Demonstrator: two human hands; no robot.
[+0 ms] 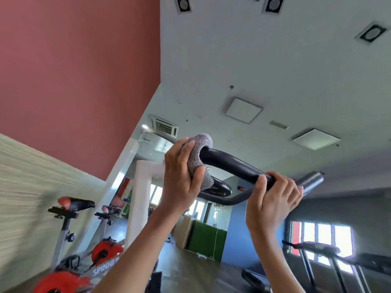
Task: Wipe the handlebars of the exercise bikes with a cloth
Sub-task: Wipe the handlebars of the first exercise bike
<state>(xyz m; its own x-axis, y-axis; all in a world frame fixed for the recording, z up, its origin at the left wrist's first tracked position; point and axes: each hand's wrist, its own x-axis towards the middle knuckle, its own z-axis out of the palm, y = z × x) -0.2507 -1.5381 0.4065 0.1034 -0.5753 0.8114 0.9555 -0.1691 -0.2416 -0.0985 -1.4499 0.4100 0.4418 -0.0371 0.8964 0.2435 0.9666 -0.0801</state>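
Left grip: a bare hand (182, 178), fingers and thumb curled round the cloth (198, 153).
Cloth: grey and fuzzy, wrapped round one end of the handlebar (232, 163).
Handlebar: black, curved, seen from below against the ceiling (254, 60).
Right grip: a bare hand (273, 199), fingers curled over the handlebar, apart from the cloth.
Bikes: two exercise bikes (69, 229) low on the left, with red wheels and dark saddles; one frame reads "SPINNER".
Treadmill: low on the right (328, 254), in front of bright windows.
Room: red wall (74, 70) at upper left; the pale ceiling has square lights and a vent (164, 126).
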